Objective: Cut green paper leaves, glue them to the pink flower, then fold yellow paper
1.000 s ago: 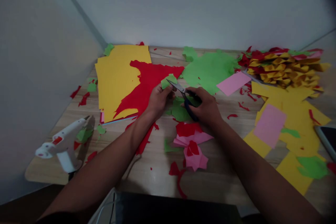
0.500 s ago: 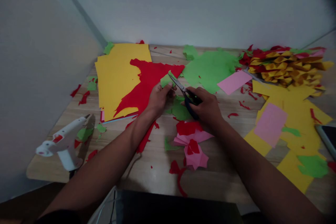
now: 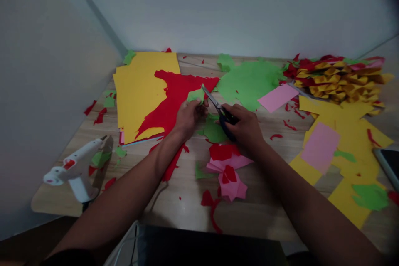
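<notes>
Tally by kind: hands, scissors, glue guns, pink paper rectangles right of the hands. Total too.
Hands: 2 (left hand, right hand)
Scissors: 1
Glue gun: 1
Pink rectangles: 2 (upper one, lower one)
Total: 6

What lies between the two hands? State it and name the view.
Head view: the scissors' blades extend from the right hand toward the left hand, with green paper lying below.
</notes>
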{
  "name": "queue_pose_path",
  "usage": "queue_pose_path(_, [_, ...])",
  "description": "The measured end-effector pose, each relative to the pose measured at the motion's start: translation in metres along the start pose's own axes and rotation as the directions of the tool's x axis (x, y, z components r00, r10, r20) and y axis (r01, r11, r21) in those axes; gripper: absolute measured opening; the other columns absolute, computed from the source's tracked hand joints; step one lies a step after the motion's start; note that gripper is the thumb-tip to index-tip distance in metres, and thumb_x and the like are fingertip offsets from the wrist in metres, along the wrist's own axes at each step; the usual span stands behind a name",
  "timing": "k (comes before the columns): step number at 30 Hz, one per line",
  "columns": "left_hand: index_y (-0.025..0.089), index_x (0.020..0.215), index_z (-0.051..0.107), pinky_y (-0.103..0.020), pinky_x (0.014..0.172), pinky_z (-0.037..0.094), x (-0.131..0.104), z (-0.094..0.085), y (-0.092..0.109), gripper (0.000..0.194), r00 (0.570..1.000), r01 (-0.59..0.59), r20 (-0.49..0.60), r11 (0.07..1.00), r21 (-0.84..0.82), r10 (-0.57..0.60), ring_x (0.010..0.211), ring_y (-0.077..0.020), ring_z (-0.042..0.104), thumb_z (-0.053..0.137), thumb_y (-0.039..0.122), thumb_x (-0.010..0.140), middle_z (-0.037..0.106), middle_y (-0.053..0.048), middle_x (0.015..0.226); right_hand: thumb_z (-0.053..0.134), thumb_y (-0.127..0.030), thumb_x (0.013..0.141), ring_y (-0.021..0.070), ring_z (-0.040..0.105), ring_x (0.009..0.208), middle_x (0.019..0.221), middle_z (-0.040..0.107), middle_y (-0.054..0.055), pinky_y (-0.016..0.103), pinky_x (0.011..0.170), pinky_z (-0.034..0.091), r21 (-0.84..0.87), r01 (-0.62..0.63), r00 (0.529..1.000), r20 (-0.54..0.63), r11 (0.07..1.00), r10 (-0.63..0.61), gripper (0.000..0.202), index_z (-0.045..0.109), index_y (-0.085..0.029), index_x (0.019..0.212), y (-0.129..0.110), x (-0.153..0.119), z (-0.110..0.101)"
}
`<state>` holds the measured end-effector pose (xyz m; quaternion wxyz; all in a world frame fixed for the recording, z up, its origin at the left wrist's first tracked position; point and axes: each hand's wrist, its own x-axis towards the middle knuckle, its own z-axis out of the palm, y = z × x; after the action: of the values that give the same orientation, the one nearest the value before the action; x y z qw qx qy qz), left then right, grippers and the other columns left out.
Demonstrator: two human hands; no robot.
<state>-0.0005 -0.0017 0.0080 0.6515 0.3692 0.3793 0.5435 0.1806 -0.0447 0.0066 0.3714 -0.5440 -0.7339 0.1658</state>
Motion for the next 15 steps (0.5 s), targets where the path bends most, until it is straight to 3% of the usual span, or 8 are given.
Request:
queue_pose_path(6, [0.017, 0.07, 0.057, -0.022, 0.052, 0.045, 0.0, 0.0, 0.0, 0.022, 1.0, -0.026, -0.004, 0.998, -0.058, 0.026, 0.055, -0.0099, 0.055, 0.059, 0.032, 0.085, 0.061, -0.001, 0.071, 0.071, -0.042, 0.083, 0.0257, 0.066, 0.092, 0.099, 0.07, 0.007, 0.04, 0.085, 0.052, 0.04, -0.067, 0.996, -0.048, 0.997, 0.069, 0.039, 0.068, -0.022, 0.118, 0.001, 0.001, 0.0])
queue_pose_path(10, [0.018, 0.072, 0.061, -0.022, 0.055, 0.045, 0.002, -0.003, -0.006, 0.027, 0.996, -0.086, 0.001, 0.996, -0.026, 0.086, 0.057, -0.01, 0.054, 0.069, 0.04, 0.085, 0.059, 0.001, 0.067, 0.072, -0.041, 0.081, 0.0295, 0.06, 0.109, 0.119, 0.064, 0.011, 0.047, 0.097, 0.049, 0.05, -0.031, 1.0, 0.001, 0.998, 0.031, 0.051, 0.057, -0.023, 0.126, -0.005, -0.001, 0.0])
queue_pose_path(15, [0.019, 0.071, 0.058, -0.021, 0.053, 0.041, 0.004, -0.004, -0.01, 0.027, 0.992, -0.117, -0.032, 0.992, 0.039, 0.118, 0.054, -0.0091, 0.051, 0.074, 0.038, 0.081, 0.055, 0.004, 0.059, 0.075, -0.04, 0.078, 0.0311, 0.059, 0.109, 0.116, 0.062, 0.011, 0.049, 0.098, 0.048, 0.039, 0.019, 1.0, 0.023, 0.999, -0.02, 0.05, 0.057, -0.024, 0.123, -0.004, -0.002, 0.003])
